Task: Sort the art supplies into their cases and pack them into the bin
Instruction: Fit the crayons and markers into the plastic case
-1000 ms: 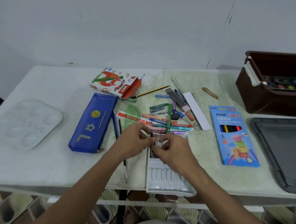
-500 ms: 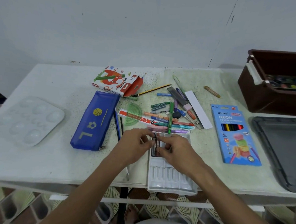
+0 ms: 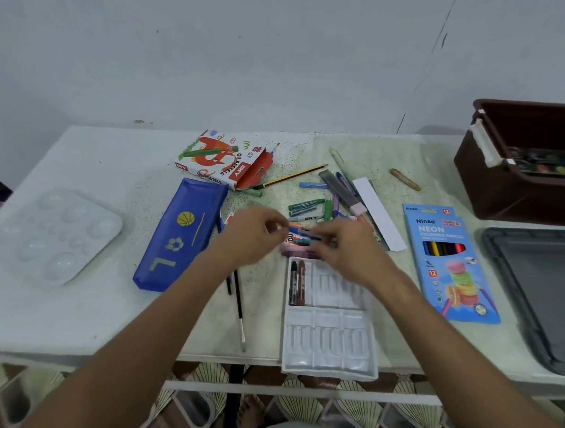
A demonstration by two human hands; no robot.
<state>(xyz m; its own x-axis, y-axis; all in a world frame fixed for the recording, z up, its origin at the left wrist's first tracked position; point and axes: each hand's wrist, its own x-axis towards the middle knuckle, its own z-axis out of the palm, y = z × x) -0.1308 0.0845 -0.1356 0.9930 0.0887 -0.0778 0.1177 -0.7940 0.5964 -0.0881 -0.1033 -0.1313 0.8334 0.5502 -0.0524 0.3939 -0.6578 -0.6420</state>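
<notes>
Hovering over the pile of loose pastels just beyond the white plastic tray, the left hand and right hand show curled fingers, grip blurred beyond telling, while two dark sticks lie lengthwise, near-to-far, in the tray's left slots.

Two dark pastels lie in the white tray's leftmost slots.
</notes>
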